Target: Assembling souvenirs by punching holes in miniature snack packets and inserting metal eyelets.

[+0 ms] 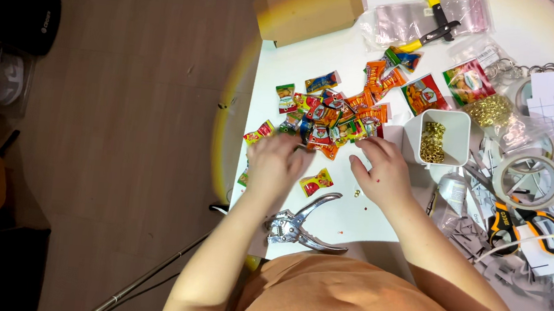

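Overhead view of a white worktable (366,220). The left hand (274,165) is lying knuckles-up at centre frame, fingers curled down onto the near edge of a heap of small snack packets (333,110); whether it is pinching one cannot be told, since its own back is hiding the fingertips. The right hand (385,174) is resting just right of centre, fingers loosely bent and apparently holding nothing, with their tips touching the packets at the heap's lower right edge.

Risks, as judged from this layout: the heap is spreading close to the table's left edge (246,138), so a sweeping motion of the left hand could be pushing packets off onto the floor. The white square cup (455,123) of brass eyelets (433,141) is standing just beside the right hand; a knock from the wrist could be tipping it and scattering the eyelets, a few of which are already lying loose on the table near that hand.

The packets are tiny, glossy, pillow-shaped wrappers in orange, red, green, blue and yellow, overlapping in a loose pile at upper centre, with strays lying apart; one red-and-yellow packet (316,181) is sitting between the hands. Silver eyelet pliers (300,226) are lying below, at lower centre.
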